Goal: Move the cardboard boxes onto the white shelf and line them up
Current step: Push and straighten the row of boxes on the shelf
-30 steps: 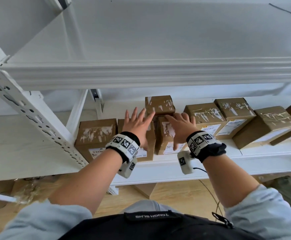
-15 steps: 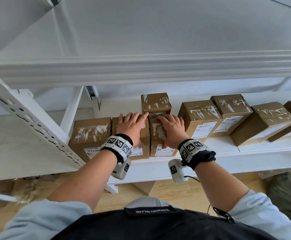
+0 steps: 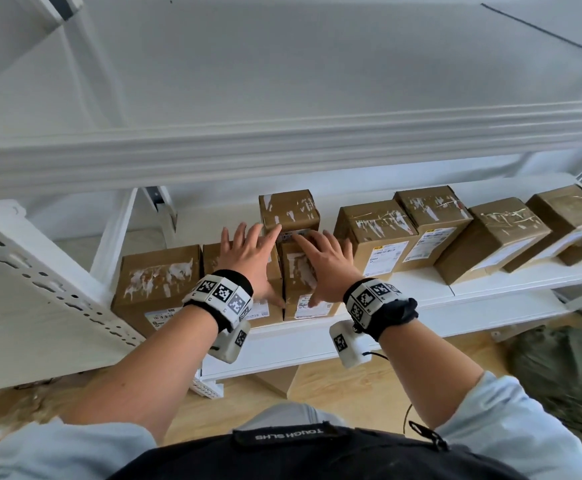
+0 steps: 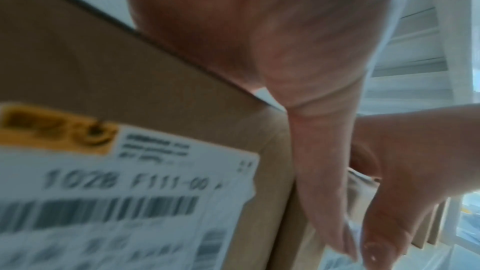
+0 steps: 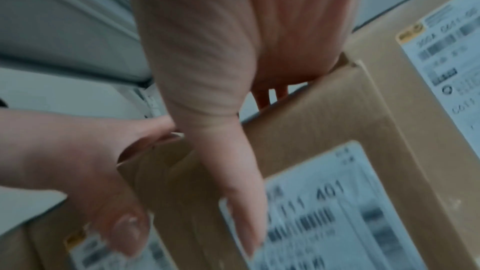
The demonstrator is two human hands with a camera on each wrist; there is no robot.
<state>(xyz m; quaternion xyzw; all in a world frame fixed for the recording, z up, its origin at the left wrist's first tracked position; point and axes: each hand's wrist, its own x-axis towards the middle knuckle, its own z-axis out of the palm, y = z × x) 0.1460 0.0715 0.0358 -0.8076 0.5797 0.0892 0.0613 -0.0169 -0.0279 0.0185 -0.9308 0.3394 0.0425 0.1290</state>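
Observation:
Several brown cardboard boxes stand in a row on the white shelf [image 3: 421, 296]. My left hand [image 3: 248, 261] lies flat on the second box from the left [image 3: 260, 310], fingers spread, thumb [image 4: 324, 192] down its labelled front. My right hand [image 3: 324, 265] lies flat on the neighbouring box [image 3: 298, 271], thumb [image 5: 233, 182] on its front label. The two boxes touch side by side. Both hands' fingertips reach a taller-standing box [image 3: 287, 209] behind them. At the far left stands another box [image 3: 158, 282].
More boxes [image 3: 372, 237] [image 3: 431, 216] [image 3: 490, 237] [image 3: 566, 216] sit askew to the right, with bare shelf in front of them. An upper shelf beam [image 3: 282, 150] overhangs. A perforated white upright [image 3: 40, 271] stands at the left. A dark green bag [image 3: 559, 375] lies on the wooden floor.
Half a second ago both hands pressed on the two box tops with fingers together. Now the fingers are spread and reach farther back to the rear box. The boxes have not visibly moved.

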